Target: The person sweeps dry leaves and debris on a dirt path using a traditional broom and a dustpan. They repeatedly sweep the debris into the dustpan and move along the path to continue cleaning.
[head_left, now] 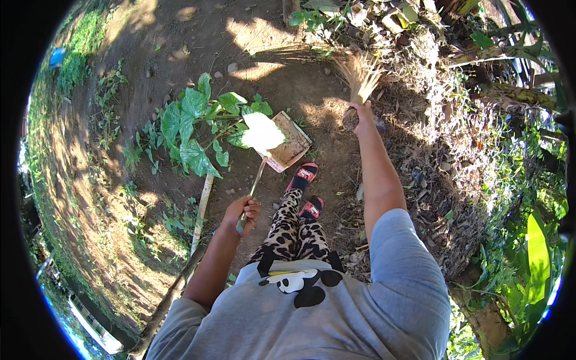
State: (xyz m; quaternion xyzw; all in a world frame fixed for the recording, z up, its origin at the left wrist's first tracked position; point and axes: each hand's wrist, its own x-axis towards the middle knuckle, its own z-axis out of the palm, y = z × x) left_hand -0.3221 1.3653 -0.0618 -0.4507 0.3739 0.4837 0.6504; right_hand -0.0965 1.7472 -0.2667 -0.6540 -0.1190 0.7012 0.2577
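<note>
My left hand (243,214) is closed round the handle of a long-handled dustpan (293,143). The pan lies on the ground in front of my feet, partly hidden by a brightly lit leaf. My right hand (362,118), held out ahead and to the right, grips the bound end of a stick broom (360,76). The broom's bristles spread away from me over bare soil and the rim of a heap of dry leaves (423,130).
A broad-leaved green plant (191,117) grows left of the dustpan. Near it a pale pole (202,209) slants towards a branch (166,297). Small stones (232,67) lie on the soil ahead. Banana-like leaves (537,256) stand at the far right.
</note>
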